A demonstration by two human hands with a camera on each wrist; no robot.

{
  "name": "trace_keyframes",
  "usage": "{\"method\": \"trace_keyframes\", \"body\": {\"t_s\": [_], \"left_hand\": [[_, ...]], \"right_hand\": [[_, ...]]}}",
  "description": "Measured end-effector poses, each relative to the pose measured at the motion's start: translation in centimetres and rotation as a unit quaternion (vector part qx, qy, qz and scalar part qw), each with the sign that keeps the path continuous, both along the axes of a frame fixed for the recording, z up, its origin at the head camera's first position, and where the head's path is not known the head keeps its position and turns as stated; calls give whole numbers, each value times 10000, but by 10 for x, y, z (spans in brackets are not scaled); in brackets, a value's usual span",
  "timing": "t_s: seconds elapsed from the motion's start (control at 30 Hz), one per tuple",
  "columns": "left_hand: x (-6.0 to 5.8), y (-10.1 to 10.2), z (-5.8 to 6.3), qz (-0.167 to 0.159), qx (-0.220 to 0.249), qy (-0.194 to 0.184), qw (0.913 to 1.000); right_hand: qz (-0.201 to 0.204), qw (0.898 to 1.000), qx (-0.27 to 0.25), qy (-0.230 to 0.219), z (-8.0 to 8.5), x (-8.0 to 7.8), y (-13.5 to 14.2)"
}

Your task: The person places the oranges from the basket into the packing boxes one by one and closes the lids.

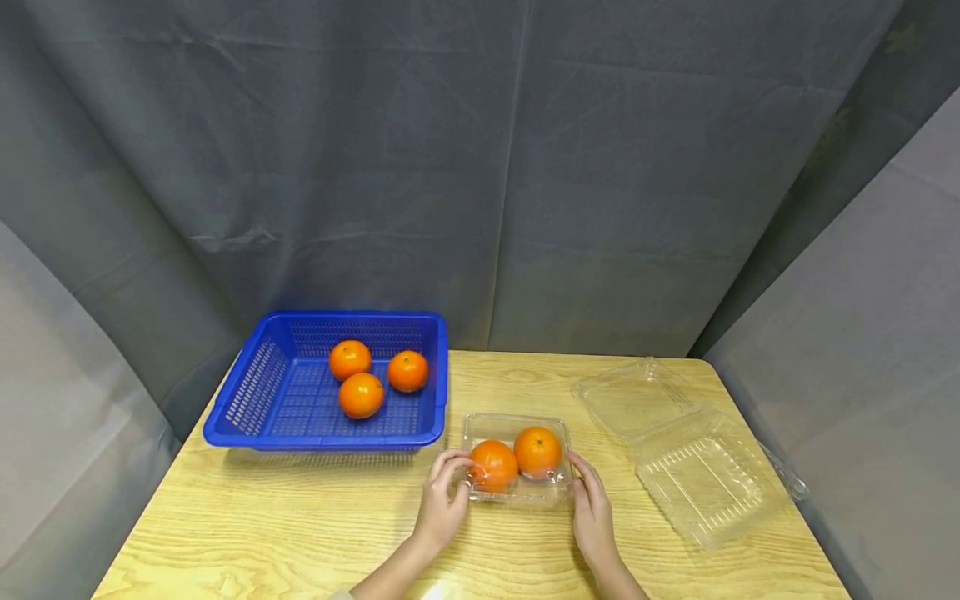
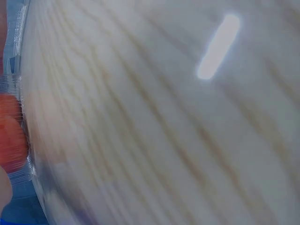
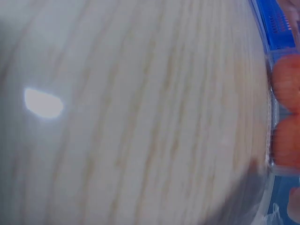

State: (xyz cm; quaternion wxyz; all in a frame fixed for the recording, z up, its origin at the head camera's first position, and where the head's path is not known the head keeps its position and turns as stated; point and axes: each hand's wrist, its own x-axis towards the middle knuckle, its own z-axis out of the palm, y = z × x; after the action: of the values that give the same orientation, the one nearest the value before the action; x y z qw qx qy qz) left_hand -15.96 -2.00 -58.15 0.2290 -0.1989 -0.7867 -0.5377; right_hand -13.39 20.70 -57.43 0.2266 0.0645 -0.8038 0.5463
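- Head view: we see the left hand (image 1: 441,504) bent round the left end of the clear box (image 1: 536,494).
- Our right hand (image 1: 595,508) curls at its right end; the box sits between both, long axis running hand to hand, neither nearer.
- Inside it we count two oranges (image 1: 538,452).
- Farther left, a blue basket (image 1: 322,442) holds three oranges (image 1: 362,396); rightward, an open clamshell (image 1: 708,479) rests on the tabletop (image 1: 517,554).

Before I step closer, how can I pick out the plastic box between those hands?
On the wooden table, look right of the blue basket and slightly lower in the head view. A small clear box sits between the left hand and the right hand. Unlike the open clear container farther right, it holds two oranges.
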Motion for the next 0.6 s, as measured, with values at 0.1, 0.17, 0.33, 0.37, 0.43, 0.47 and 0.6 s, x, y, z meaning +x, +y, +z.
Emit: {"method": "trace_keyframes", "body": {"t_s": [0.1, 0.17, 0.33, 0.37, 0.43, 0.47, 0.6], "left_hand": [[0, 0, -2, 82, 93, -112, 9999], [-1, 1, -2, 170, 215, -99, 9996], [6, 4, 13, 179, 897, -629, 9938], [8, 4, 18, 173, 999, -873, 9910], [13, 4, 29, 173, 1118, -1395, 9837], [14, 3, 34, 182, 1148, -1646, 9795], [17, 3, 43, 237, 1221, -2404, 9627]], "right_hand": [[128, 9994, -316, 46, 1, 0, 2], [197, 9985, -518, -5, 0, -1, 3], [409, 9928, -1041, -422, 0, 0, 7], [454, 9915, -1115, -503, 0, 0, 8], [554, 9882, -1262, -668, 1, 2, 10], [600, 9868, -1296, -757, 2, 3, 11], [659, 9835, -1150, -1234, 5, 7, 14]]}}
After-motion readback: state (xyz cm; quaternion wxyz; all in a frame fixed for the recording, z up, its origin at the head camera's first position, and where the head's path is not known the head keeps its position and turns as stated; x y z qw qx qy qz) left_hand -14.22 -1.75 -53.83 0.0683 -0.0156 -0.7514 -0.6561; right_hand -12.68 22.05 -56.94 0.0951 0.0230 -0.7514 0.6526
